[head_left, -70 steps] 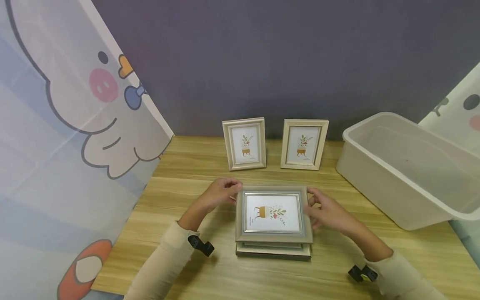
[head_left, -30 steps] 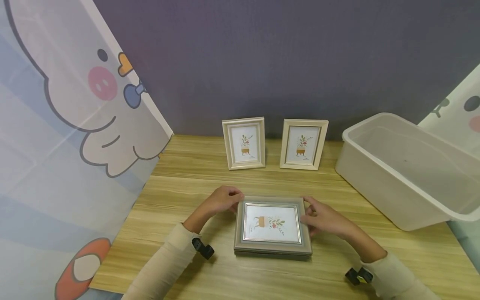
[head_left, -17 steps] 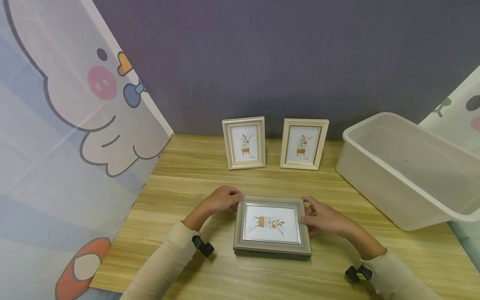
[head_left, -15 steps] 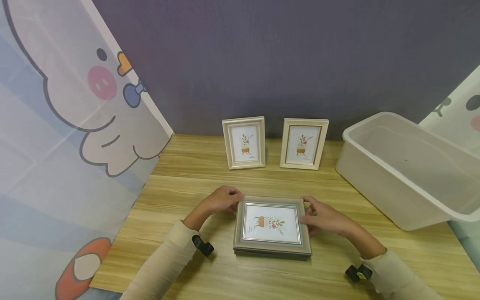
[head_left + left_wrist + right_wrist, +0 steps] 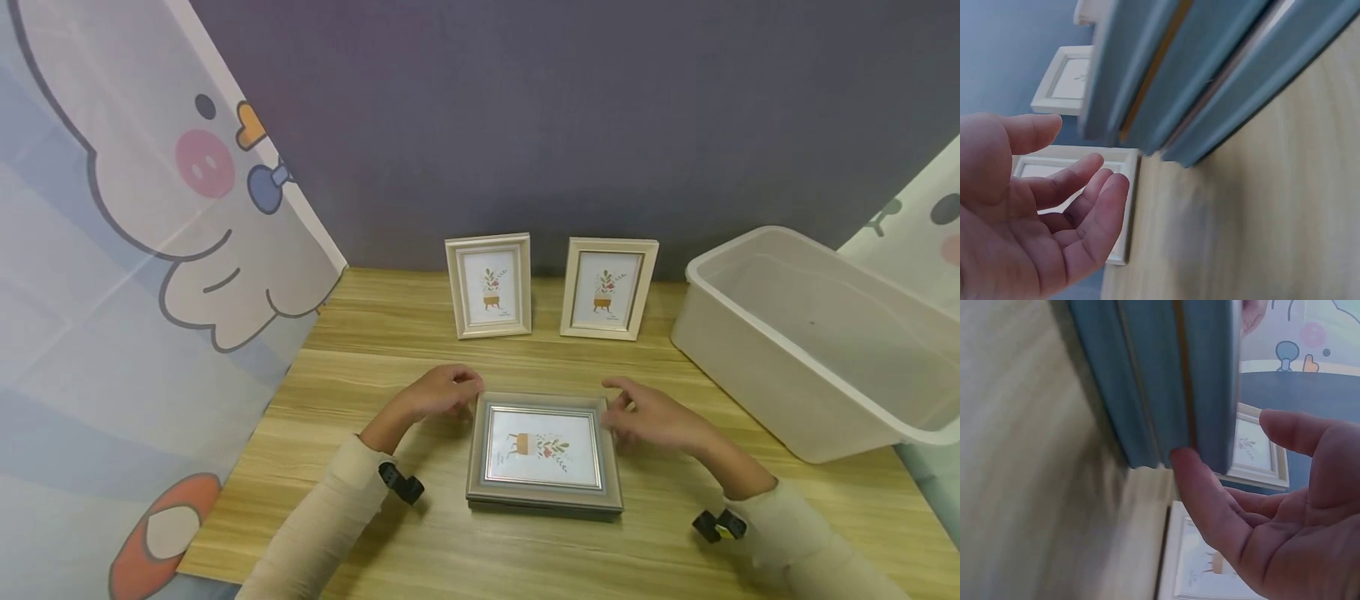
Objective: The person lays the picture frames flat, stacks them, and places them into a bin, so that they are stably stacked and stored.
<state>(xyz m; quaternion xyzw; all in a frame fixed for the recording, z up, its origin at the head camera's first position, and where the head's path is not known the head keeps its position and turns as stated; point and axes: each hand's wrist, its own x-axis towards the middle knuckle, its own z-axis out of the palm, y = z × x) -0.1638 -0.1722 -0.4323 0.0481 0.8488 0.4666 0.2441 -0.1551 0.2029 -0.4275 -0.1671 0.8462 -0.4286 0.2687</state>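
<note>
A grey-beige picture frame [image 5: 543, 487] lies face up, on its side, at the top of a stack on the table; its flower print points right. Both wrist views show the stacked frames [image 5: 1216, 69] edge on, in three layers with their sides nearly flush. My left hand [image 5: 437, 393] hovers by the stack's back left corner, its fingers loosely bent and apart from the frames. At the back right corner is my right hand [image 5: 660, 418], thumb and fingers spread. Its index fingertip overlaps the stack's edge in the right wrist view; whether it touches is unclear.
Two cream picture frames, the left one [image 5: 491, 287] and the right one [image 5: 609, 289], stand upright at the back of the wooden table [image 5: 375, 333]. A white plastic bin [image 5: 780, 367] stands at the right. Behind rises a dark grey wall panel [image 5: 525, 125].
The top frame, earlier held raised and offset over the stack, came down and lined up with it. Since half a second ago both hands have let go and moved slightly outward.
</note>
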